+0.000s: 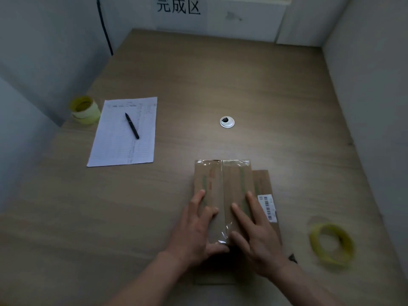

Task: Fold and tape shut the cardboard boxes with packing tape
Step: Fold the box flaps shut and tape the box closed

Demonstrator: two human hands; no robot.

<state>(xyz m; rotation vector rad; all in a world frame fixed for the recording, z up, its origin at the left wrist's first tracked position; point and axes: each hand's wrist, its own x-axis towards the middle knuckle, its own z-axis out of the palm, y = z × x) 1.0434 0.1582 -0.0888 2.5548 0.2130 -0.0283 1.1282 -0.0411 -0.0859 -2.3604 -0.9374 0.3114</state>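
Near the table's (154, 206) front edge lies the cardboard box (223, 186), flaps folded. Left hand (194, 230) and right hand (254, 235) press flat-fingered beside the seam, apparently smoothing the clear tape (223, 161). A tape roll (331, 245) waits at the right.

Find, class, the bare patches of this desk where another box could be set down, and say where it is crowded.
Bare wood runs from the cable grommet back to the far wall, and along the right side above the tape roll. The near-left corner below the paper sheet is free too. Crowded: the near centre, where left hand and right hand press the cardboard box.
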